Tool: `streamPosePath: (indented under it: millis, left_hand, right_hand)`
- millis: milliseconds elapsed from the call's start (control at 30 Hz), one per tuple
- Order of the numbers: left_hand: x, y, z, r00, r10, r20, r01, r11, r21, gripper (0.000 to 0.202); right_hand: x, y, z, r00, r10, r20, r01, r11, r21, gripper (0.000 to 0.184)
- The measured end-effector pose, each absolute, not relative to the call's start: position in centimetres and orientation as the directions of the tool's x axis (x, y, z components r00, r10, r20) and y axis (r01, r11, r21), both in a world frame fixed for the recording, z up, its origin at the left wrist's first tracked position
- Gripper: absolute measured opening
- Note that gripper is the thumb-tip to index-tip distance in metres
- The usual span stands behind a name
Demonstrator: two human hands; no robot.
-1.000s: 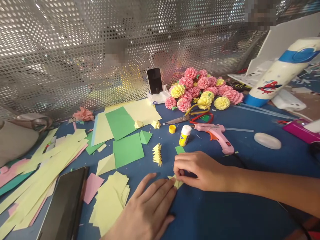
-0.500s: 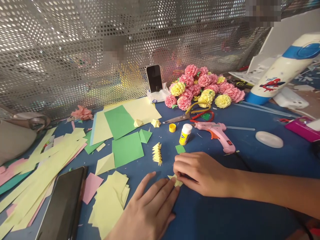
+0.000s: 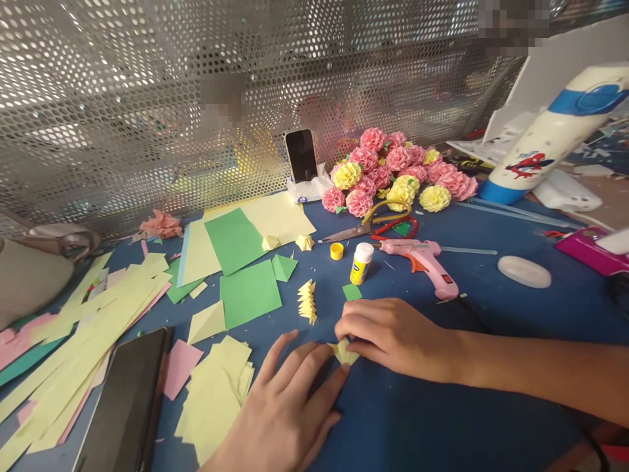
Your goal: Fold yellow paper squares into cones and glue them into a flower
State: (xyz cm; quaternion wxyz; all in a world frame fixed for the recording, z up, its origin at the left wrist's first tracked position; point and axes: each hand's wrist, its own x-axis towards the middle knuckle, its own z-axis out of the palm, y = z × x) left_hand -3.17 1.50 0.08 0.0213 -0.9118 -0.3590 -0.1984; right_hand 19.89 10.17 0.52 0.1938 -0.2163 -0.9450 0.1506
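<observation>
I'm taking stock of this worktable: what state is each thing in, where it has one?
Folded paper: creased, touched by left hand and right hand
Glue stick: upright
Yellow cap: off, beside it
Scissors: lying flat, seemingly shut
Pink glue gun: on its side, stick inserted
Standing phone: screen dark
Lying phone: screen dark
Bottle: lid on

The blue tabletop (image 3: 442, 426) carries a folded yellow paper (image 3: 345, 354), scissors (image 3: 351, 232) and a glue gun (image 3: 421, 252).

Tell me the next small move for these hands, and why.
Probably press a crease along the folded paper: it shows fold lines, and the left hand and right hand both have fingers at its edges.
</observation>
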Motion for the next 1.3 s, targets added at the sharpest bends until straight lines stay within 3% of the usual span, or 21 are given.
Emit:
streamPosePath:
  millis: [100,200,533,800,867,1033,1133,1200,1300]
  left_hand:
    - [-3.1,1.4,0.3,0.66,0.651,0.375,0.666,-0.738,0.106,0.033]
    - [-3.1,1.3,0.0,0.649,0.654,0.388,0.67,-0.733,0.115,0.034]
    - [-3.2,1.5,1.0,0.677,0.647,0.35,0.67,-0.739,0.07,0.031]
    - [-3.1,1.6,1.5,0.692,0.646,0.323,0.669,-0.742,0.05,0.031]
    - [-3.1,1.6,1.5,0.702,0.633,0.326,0.661,-0.75,0.032,0.031]
    - [-3.0,1.3,1.2,0.713,0.613,0.341,0.657,-0.753,-0.022,0.032]
    - [-3.1,1.1,0.9,0.709,0.613,0.349,0.66,-0.751,-0.022,0.032]
    - [-3.1,1.0,0.8,0.683,0.62,0.386,0.658,-0.752,0.043,0.032]
    - [-3.4,1.0,0.8,0.566,0.689,0.453,0.663,-0.707,0.247,0.028]
  right_hand:
    - [20.8,10.7,0.7,-0.865,0.333,0.375,0.206,0.918,-0.34,0.023]
    - [21.4,11.1,1.0,-0.897,0.251,0.363,0.149,0.946,-0.288,0.022]
    - [21.6,11.2,0.8,-0.893,0.328,0.309,0.17,0.881,-0.442,0.019]
    - [21.6,11.0,1.5,-0.931,0.253,0.262,0.192,0.952,-0.239,0.024]
    - [21.4,10.9,1.4,-0.924,0.29,0.25,0.214,0.933,-0.29,0.02]
    - [20.6,10.7,0.9,-0.82,0.544,0.178,0.378,0.749,-0.544,0.007]
    - [20.2,10.6,1.1,-0.804,0.576,0.145,0.393,0.7,-0.596,0.005]
    - [20.1,10.5,1.2,-0.81,0.566,0.154,0.352,0.678,-0.645,0.006]
    - [20.2,10.4,1.1,-0.834,0.487,0.26,0.198,0.703,-0.683,0.006]
